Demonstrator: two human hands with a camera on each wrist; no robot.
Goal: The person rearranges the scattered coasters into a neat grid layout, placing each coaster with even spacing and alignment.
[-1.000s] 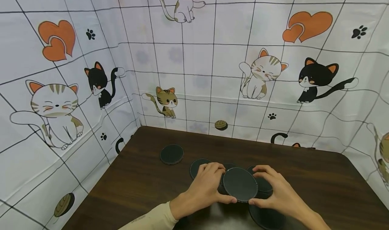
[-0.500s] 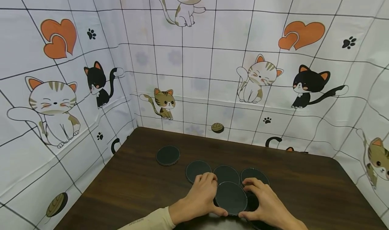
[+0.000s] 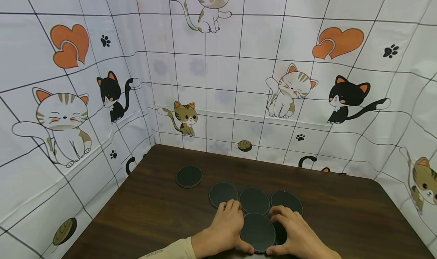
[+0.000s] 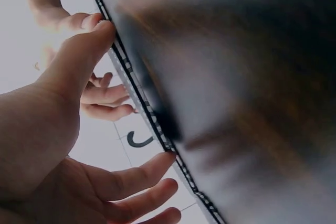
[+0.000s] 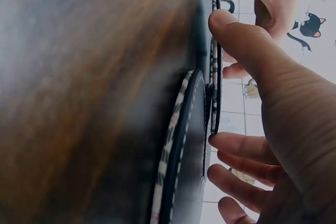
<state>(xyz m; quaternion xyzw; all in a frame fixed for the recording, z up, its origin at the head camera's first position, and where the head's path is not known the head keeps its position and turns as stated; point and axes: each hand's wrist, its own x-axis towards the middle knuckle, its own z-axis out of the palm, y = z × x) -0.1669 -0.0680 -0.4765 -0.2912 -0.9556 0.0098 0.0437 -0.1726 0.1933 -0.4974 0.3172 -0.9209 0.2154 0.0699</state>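
Both hands hold a round dark coaster point(image 3: 257, 232) with a stitched rim, near the table's front side. My left hand point(image 3: 225, 228) grips its left edge between thumb and fingers; my right hand point(image 3: 294, 232) grips the right edge the same way. In the left wrist view, the thumb and a fingertip touch the thin rim. The right wrist view shows the held coaster edge-on, just above a second coaster point(image 5: 181, 156) with a patterned edge. Behind the hands lie a left coaster point(image 3: 223, 193), a middle coaster point(image 3: 254, 201) and a right coaster point(image 3: 286, 202), close together.
One more coaster point(image 3: 189, 176) lies apart, farther back and left on the dark wooden table point(image 3: 146, 206). A white cat-print sheet point(image 3: 218, 99) hangs behind the table and along its sides.
Both hands have brought the coaster toward the table's front side and lower, uncovering the middle and right coasters behind it. The view has also shifted slightly.
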